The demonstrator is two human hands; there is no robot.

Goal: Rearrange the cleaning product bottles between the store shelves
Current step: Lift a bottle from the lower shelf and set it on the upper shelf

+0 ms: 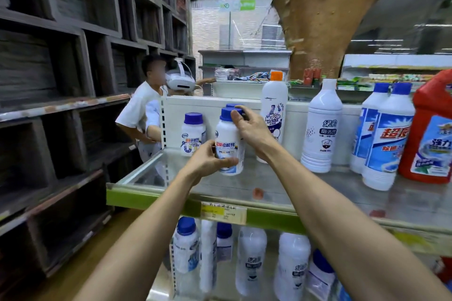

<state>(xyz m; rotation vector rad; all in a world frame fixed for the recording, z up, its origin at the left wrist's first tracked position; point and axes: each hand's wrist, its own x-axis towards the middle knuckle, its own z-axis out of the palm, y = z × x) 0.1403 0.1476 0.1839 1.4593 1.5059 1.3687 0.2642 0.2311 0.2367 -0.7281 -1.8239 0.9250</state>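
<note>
A short white bottle with a blue cap (228, 144) stands on the upper shelf (293, 188). My left hand (210, 161) grips its lower body. My right hand (249, 129) rests fingers on its cap and shoulder. A second blue cap (232, 105) peeks out right behind it. A matching short bottle (193, 134) stands to the left. To the right stand a tall Mr Muscle bottle with an orange cap (274, 110), a plain white bottle (321, 127), two blue-capped bottles (384, 139) and a red jug (433, 129).
The lower shelf holds several white bottles (252, 259) under a green shelf edge (156, 199) with a price tag (223, 212). Dark empty wooden shelving (61, 80) lines the left. Two people (149, 105) stand in the aisle behind the shelf end.
</note>
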